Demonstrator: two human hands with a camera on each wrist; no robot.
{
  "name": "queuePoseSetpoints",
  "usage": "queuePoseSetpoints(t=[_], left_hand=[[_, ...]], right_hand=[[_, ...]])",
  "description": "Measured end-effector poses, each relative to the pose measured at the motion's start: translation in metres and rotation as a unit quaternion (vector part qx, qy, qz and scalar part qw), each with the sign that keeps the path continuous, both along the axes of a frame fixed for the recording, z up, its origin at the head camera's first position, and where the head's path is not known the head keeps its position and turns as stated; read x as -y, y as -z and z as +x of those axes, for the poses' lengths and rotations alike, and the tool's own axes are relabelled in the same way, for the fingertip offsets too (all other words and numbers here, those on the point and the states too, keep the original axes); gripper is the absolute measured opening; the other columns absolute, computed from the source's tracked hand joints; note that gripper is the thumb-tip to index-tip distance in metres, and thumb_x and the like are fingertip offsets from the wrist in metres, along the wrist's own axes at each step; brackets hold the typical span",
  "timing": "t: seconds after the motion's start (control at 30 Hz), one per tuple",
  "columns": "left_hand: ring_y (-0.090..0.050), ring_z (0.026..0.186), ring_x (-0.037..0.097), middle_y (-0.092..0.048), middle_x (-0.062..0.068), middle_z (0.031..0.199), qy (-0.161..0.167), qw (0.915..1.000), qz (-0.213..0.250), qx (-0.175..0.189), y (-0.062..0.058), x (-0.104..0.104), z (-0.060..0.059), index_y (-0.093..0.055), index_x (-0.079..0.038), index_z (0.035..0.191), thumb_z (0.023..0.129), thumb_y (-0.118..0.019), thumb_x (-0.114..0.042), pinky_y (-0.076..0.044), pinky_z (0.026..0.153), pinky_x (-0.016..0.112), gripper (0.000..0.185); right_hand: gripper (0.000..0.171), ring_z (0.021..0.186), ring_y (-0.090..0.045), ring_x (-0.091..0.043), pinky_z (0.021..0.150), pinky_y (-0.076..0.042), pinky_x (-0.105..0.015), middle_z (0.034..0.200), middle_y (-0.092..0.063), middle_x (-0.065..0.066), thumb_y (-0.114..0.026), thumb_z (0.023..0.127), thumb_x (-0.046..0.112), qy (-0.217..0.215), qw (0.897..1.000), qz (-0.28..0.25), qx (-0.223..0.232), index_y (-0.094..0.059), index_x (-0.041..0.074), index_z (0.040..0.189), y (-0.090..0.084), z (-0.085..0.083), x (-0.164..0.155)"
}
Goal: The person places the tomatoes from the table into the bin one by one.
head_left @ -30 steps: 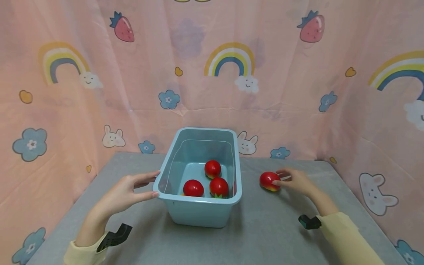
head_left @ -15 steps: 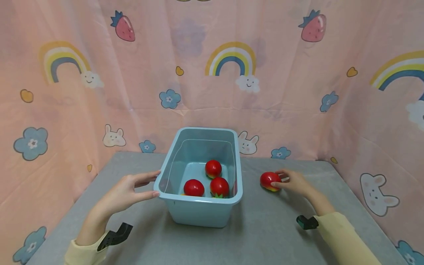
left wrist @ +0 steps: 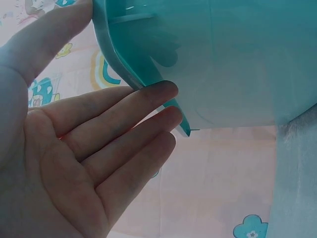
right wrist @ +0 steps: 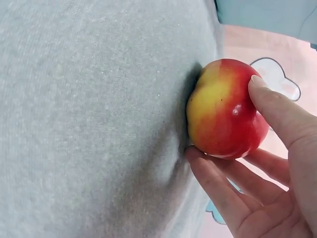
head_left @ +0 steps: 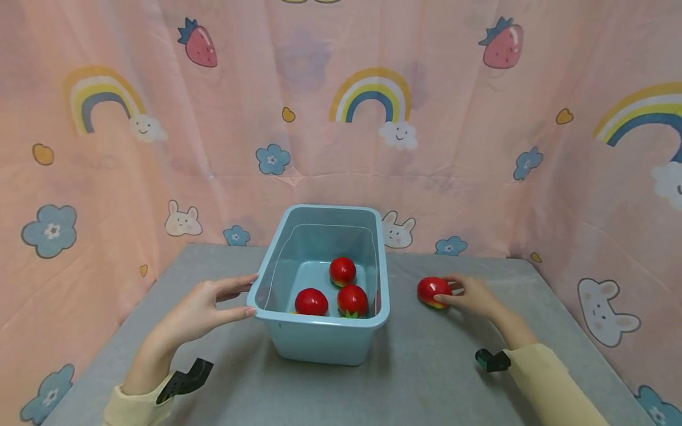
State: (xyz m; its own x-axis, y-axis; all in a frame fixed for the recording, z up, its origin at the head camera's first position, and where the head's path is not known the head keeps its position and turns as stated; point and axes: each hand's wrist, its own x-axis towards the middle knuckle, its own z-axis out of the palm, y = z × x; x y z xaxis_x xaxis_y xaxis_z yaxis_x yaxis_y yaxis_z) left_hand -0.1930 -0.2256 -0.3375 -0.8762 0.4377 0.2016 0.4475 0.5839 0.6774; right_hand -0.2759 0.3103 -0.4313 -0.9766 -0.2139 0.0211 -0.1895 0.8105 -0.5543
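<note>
A red and yellow apple (right wrist: 225, 111) rests on the table to the right of a light blue plastic bin (head_left: 319, 343). My right hand (head_left: 471, 296) pinches this apple, thumb on one side and fingers on the other, as the right wrist view shows. At the bin's near left corner, my left hand (head_left: 205, 307) touches the rim with its thumb and fairly straight fingers (left wrist: 129, 106). Inside the bin lie a tomato (head_left: 352, 300) with green leaves and two more red round fruits, one at the left (head_left: 311, 302) and one farther back (head_left: 342, 271); their undersides are partly hidden.
The grey tabletop (head_left: 426, 378) carries the bin near its middle. A pink patterned curtain (head_left: 229, 148) hangs behind the table and along both sides. Dark devices (head_left: 185, 380) sit at both wrists over pale yellow sleeves.
The right hand has shifted slightly left, and its thumb now lies farther over the apple. The left hand, the bin and the fruits in it have not visibly moved.
</note>
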Motion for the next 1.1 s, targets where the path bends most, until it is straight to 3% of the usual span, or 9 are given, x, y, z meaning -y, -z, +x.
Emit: queuePoseSetpoints(t=[0.57,1.1], left_hand=[[-0.057,0.12,0.029,-0.058,0.005,0.133,0.001,1.0,0.001,-0.006,0.0019,0.0006,-0.0014,-0.053,-0.012,0.136,0.083,-0.071,-0.041,-0.049,0.099,0.044,0.063],[-0.058,0.119,0.028,-0.058,0.005,0.133,-0.002,1.0,0.0,-0.005,-0.0001,0.0007,-0.0002,-0.053,-0.011,0.136,0.082,-0.072,-0.04,-0.049,0.099,0.045,0.064]], right_hand=[[0.068,0.103,-0.061,-0.039,0.081,-0.058,-0.045,0.122,-0.059,-0.025,-0.069,0.083,0.047,0.016,1.0,-0.026,-0.006,-0.052,0.001,0.131,0.0097,0.0039,-0.004],[0.068,0.104,-0.061,-0.04,0.08,-0.059,-0.045,0.123,-0.058,-0.026,-0.068,0.084,0.045,0.024,0.999,-0.038,-0.008,-0.05,0.002,0.133,0.0059,0.0089,-0.0034]])
